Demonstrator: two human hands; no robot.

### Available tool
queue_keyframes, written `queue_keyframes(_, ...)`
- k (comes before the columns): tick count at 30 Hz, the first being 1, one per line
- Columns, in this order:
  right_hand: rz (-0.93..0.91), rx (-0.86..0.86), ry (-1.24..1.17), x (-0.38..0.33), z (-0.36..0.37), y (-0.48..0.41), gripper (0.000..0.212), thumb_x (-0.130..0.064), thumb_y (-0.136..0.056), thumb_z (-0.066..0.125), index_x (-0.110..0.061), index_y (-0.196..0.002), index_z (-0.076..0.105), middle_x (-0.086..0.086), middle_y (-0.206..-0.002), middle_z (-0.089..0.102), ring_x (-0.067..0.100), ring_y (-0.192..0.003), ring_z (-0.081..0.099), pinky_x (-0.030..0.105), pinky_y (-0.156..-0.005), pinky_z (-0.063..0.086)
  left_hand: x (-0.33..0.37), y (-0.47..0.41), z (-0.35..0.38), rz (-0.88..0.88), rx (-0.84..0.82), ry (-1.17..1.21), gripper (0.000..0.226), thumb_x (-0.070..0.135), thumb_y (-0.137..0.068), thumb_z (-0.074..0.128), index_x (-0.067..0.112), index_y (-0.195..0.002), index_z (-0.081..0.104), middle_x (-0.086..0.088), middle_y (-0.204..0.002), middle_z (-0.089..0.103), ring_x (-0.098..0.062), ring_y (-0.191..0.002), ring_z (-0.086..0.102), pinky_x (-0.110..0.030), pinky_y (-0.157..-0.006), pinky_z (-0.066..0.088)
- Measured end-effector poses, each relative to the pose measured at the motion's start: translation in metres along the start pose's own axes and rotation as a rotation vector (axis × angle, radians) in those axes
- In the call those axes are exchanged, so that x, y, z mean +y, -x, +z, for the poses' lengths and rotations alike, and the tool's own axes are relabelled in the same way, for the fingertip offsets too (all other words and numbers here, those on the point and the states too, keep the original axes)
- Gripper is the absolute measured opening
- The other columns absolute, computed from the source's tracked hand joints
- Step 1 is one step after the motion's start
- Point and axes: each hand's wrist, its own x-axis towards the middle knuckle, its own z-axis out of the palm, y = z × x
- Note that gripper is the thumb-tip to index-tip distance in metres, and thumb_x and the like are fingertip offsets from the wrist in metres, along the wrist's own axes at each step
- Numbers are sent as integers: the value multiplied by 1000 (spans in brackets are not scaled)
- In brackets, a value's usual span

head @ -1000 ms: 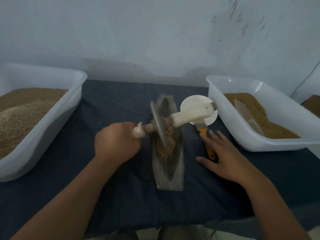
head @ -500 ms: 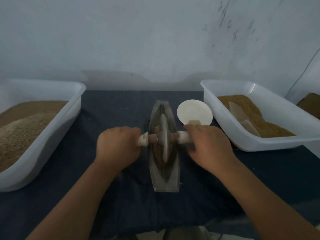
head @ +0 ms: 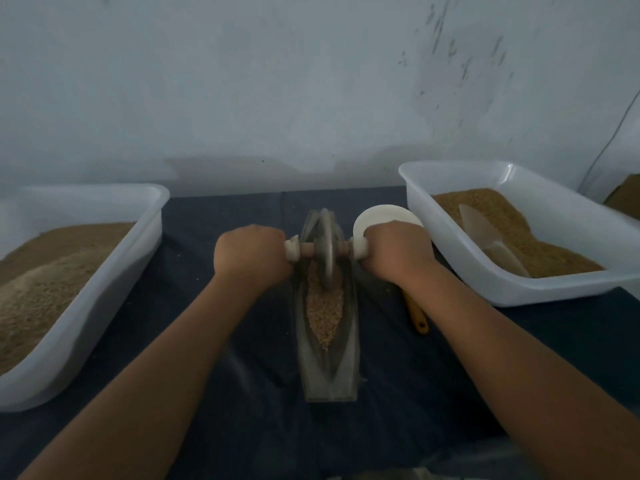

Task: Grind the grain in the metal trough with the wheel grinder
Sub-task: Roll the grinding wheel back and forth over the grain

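**Metal wheel near the far end: overshoot and spill**

Head view. Shows the wheel (head: 325, 251) upright in the trough (head: 327, 375), towards its far end, with grain (head: 323, 306) heaped in the groove on the near side of it. Shows the left hand (head: 251, 252) and right hand (head: 394, 252) each curled tight round one end of the axle (head: 306, 250), fingers wrapped, nothing spread.

Risks running the wheel out over the far tip with one hard push forward, scattering grain onto the cloth (head: 242, 410). Risks tilting the wheel and jamming it against a wall through uneven pressure from the two fists. Could also knock the white disc (head: 384, 216) just beyond the right knuckles, or shove the seemingly loose trough sideways.
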Motion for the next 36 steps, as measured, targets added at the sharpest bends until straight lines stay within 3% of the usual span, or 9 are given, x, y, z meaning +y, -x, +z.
queue_keyframes(2, -57, -27, -1, 1, -5, 7, 25, -41, -93, 65, -26, -72, 61, -4, -80, 64, 20, -81, 63, 38, -80, 56, -2, 8, -1, 13, -14, 0, 34, 50, -91, 51, 27, -66, 53, 9, -64, 52, -14, -53, 45, -26, -51, 32)
queue_keyframes(8, -180, -490, -46, 19, -30, 59, 20, -50, -75, 67, -31, -69, 62, -8, -63, 63, 6, -59, 62, 27, -51, 43, -26, 64, -12, 177, -89, -15, 28, 53, -80, 51, 30, -65, 48, 12, -58, 50, -9, -50, 45, -27, -50, 34)
queue_keyframes(18, 24, -40, 43, 11, 12, -18, 17, -44, -88, 68, -27, -82, 68, -5, -83, 64, 19, -80, 58, 37, -76, 44, -3, -6, -5, 18, -58, -20, 28, 46, -87, 56, 26, -68, 54, 8, -66, 54, -18, -55, 51, -29, -57, 41)
queue_keyframes(21, -31, -214, -24, 16, 4, -8, 17, -44, -87, 68, -28, -81, 68, -6, -80, 65, 17, -81, 64, 34, -72, 47, -3, 5, -12, 67, -73, -30, 34, 49, -92, 53, 25, -68, 54, 7, -66, 55, -18, -56, 52, -30, -57, 43)
queue_keyframes(25, -117, -550, -157, 26, -20, 45, 24, -55, -73, 67, -31, -71, 67, -6, -67, 67, 6, -60, 65, 27, -52, 45, -19, 45, -21, 240, -108, -76, 27, 50, -82, 52, 28, -66, 51, 10, -60, 52, -14, -53, 51, -27, -52, 36)
queue_keyframes(28, -162, -431, -83, 31, -15, 66, 32, -62, -72, 59, -30, -69, 63, -8, -66, 61, 5, -56, 60, 28, -47, 40, -23, 59, -18, 247, -76, -96, 24, 49, -76, 53, 30, -63, 48, 12, -54, 48, -9, -46, 44, -24, -47, 25)
queue_keyframes(30, -159, -287, -26, 28, -7, 53, 28, -59, -78, 61, -32, -70, 60, -8, -66, 61, 6, -59, 58, 27, -48, 38, -21, 48, -12, 173, -85, -76, 28, 51, -83, 51, 29, -65, 49, 11, -58, 51, -13, -50, 48, -26, -50, 31)
queue_keyframes(33, -83, -55, -20, 23, 11, 12, 23, -54, -86, 63, -32, -77, 64, -10, -77, 62, 13, -74, 61, 31, -62, 43, -12, 11, -4, 74, -50, -66, 33, 51, -89, 52, 27, -67, 53, 9, -64, 54, -20, -56, 52, -30, -57, 40)
queue_keyframes(36, 25, -26, -41, 22, 28, -18, 21, -47, -91, 67, -27, -89, 73, -6, -90, 67, 18, -88, 62, 35, -81, 43, -2, -17, -3, 62, -15, -93, 31, 48, -83, 57, 26, -62, 53, 8, -60, 52, -18, -50, 45, -28, -54, 38)
